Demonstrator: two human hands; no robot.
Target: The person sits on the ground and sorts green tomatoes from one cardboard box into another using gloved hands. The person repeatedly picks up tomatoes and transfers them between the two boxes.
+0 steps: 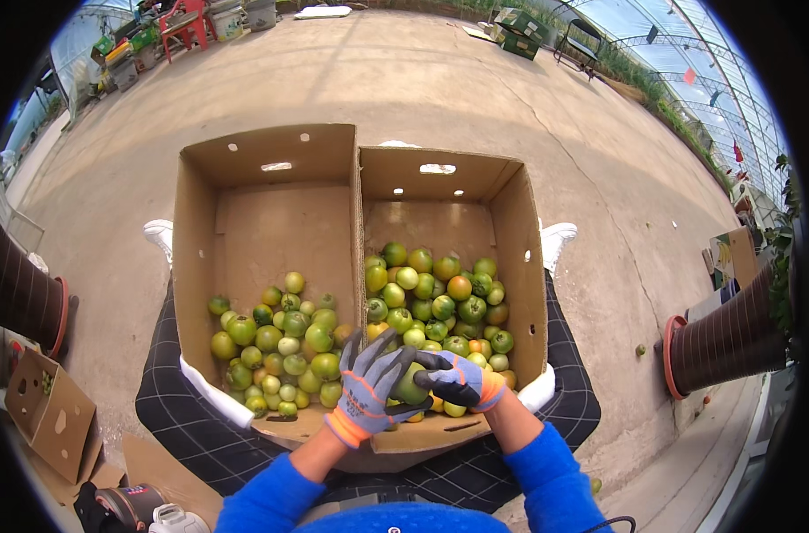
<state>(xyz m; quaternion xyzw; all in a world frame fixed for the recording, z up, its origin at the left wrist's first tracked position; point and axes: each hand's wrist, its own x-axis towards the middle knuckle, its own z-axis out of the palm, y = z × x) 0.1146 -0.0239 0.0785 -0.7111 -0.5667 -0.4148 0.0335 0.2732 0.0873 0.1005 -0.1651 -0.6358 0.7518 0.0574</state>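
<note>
Both of my hands wear grey-and-orange work gloves with dark fingertips. My left hand (369, 385) and my right hand (459, 381) hold one large green tomato (411, 384) between them, over the near end of the right cardboard box (417, 230). That box is partly filled with green tomatoes (472, 309), some turning orange. Beside it, wall to wall, stands the left cardboard box (277, 213), with mostly green tomatoes (269, 338) gathered in its near half. My hands hide some of the tomatoes beneath them.
The boxes rest over my lap in dark checked trousers (178, 413). A brown pillar-shaped object with a red rim (672, 356) stands to the right. At left are a small cardboard box (48, 413) and a lidded container (130, 503). A red plastic chair (184, 26) stands far back.
</note>
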